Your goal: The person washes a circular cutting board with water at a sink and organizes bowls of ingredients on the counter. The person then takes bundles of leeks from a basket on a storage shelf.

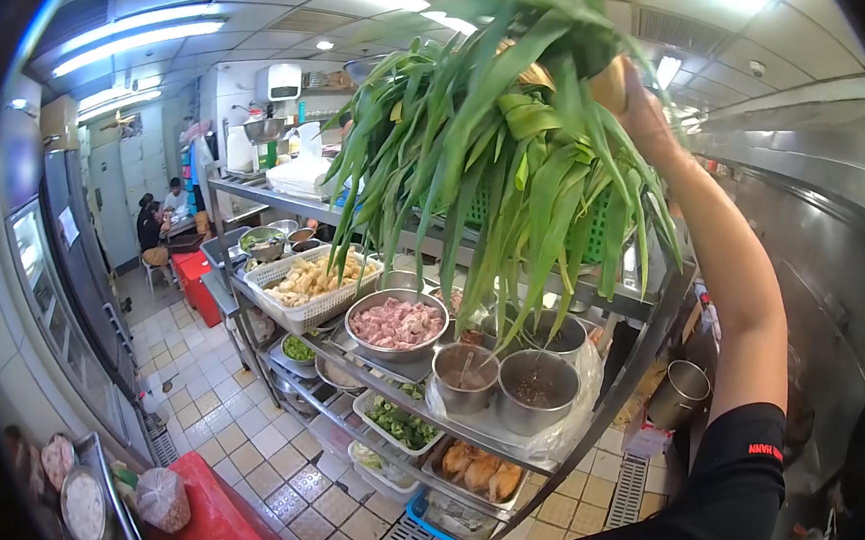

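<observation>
My right hand [627,95] is raised at the top of the rack, with its fingers partly hidden behind long green leaves. It grips a bunch of leeks [503,124], whose upper leaves are smeared by motion. The flat leaves hang down over the front of the top shelf, and a green plastic basket [596,226] shows between them. Below the leaf tips stand a steel bowl of raw meat pieces [399,324] and two steel pots, one with a brownish content [466,368] and one with dark bits [540,381]. My left hand is out of view.
The metal rack [582,421] also holds a white basket of pale yellow pieces [316,280], leafy greens [400,423] and a tray of cooked poultry [479,471]. A red container [215,516] stands lower left. Other people [161,211] are far left. A steel pot [680,393] stands right.
</observation>
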`<state>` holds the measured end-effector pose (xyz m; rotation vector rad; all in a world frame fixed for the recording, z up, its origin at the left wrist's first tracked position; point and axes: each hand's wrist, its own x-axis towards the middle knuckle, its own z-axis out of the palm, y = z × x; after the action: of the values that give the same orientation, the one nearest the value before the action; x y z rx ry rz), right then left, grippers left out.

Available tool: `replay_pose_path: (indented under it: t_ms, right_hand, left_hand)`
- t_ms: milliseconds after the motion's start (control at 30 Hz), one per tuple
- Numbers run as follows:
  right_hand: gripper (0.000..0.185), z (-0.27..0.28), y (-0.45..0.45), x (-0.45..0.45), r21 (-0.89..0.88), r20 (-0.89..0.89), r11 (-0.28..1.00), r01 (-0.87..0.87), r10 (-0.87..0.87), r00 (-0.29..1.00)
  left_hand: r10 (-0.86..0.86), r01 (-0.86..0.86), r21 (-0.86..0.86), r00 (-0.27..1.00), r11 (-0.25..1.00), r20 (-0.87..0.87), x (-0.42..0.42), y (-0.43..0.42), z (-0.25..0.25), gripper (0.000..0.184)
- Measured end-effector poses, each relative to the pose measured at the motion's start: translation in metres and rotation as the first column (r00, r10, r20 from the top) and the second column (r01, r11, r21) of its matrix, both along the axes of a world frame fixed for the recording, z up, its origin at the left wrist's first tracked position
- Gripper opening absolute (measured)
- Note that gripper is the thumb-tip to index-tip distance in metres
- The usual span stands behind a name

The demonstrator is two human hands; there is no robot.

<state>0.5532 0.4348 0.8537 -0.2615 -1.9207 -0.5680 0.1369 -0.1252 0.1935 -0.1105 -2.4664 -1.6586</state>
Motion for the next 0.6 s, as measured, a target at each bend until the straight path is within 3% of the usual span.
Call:
replay_pose_path:
  t_ms: [67, 100, 133, 167, 200, 267, 333, 400, 467, 600]
  right_hand:
    - [0.075, -0.004, 0.024, 0.005, -0.054, 0.129, 0.998, 0.008, -0.001, 0.992]
    - [0.07, -0.005, 0.025, -0.001, -0.231, 0.074, 0.972, 0.032, -0.015, 0.997]
    - [0.07, -0.004, 0.022, 0.0, -0.232, 0.082, 0.973, 0.021, -0.002, 0.997]
    - [0.069, -0.001, 0.017, 0.004, -0.214, 0.17, 0.975, 0.052, -0.016, 0.985]
    - [0.068, 0.003, 0.008, 0.008, -0.19, 0.256, 0.978, 0.082, -0.031, 0.966]
    - [0.067, 0.014, 0.025, 0.008, -0.119, 0.107, 0.979, 0.163, -0.15, 0.983]
    - [0.068, 0.027, 0.014, 0.006, -0.169, -0.071, 0.984, -0.05, 0.039, 0.997]
    - [0.072, 0.047, -0.011, 0.0, -0.113, -0.181, 0.993, -0.034, 0.013, 0.983]
    - [0.063, 0.084, 0.019, -0.003, 0.055, -0.194, 0.998, 0.023, -0.012, 0.981]
    - [0.063, 0.09, -0.042, -0.028, 0.222, -0.273, 0.974, -0.034, 0.096, 0.957]
  left_hand:
    - [0.034, -0.038, 0.064, 0.997, 0.997, 0.064, 0.025, 0.014, -0.001, 0.065]
    - [0.02, -0.032, 0.12, 0.995, 0.992, 0.097, 0.035, 0.019, -0.003, 0.065]
    - [0.005, -0.029, 0.179, 0.991, 0.983, 0.132, 0.052, 0.026, 0.01, 0.065]
    - [0.017, -0.026, 0.066, 0.991, 0.997, 0.135, 0.071, 0.027, 0.026, 0.066]
    - [0.029, -0.039, 0.069, 0.989, 0.997, 0.143, 0.076, 0.023, 0.011, 0.066]
    - [0.043, -0.043, -0.062, 0.999, 0.997, -0.002, 0.08, 0.014, -0.022, 0.065]
    - [0.072, -0.069, -0.056, 0.997, 0.996, 0.042, 0.092, 0.007, -0.014, 0.065]
    - [0.088, -0.084, -0.051, 0.993, 0.995, 0.081, 0.101, 0.002, 0.003, 0.065]
    - [0.156, -0.156, -0.061, 0.988, 0.986, 0.003, 0.105, -0.002, 0.016, 0.063]
    - [0.145, -0.148, -0.062, 0.988, 0.987, -0.059, 0.085, -0.01, 0.005, 0.062]
